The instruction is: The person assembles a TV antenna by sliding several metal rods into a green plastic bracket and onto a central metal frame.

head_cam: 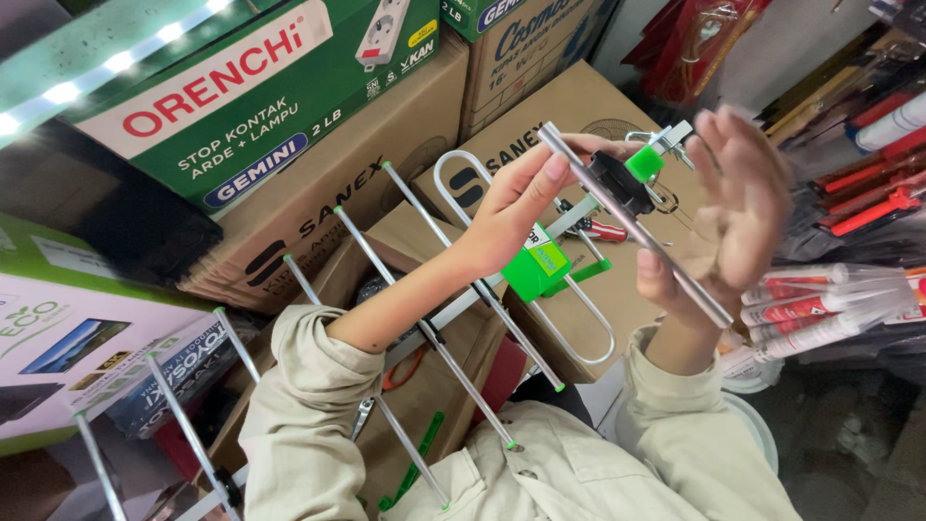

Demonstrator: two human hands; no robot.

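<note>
Our left hand (516,207) grips the raised antenna (617,207) with a closed grip; our right hand (738,207), fingers spread open, cups its far side.

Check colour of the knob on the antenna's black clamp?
Bright green knob, on the black clamp; head view shows it.

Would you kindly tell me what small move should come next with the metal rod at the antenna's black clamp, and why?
Probably close the right hand onto the silver metal rod: that hand is open and blurred beside it, while the left hand alone pinches the rod by the black plastic clamp on the silver rod antenna, so it looks weakly steadied.
</note>
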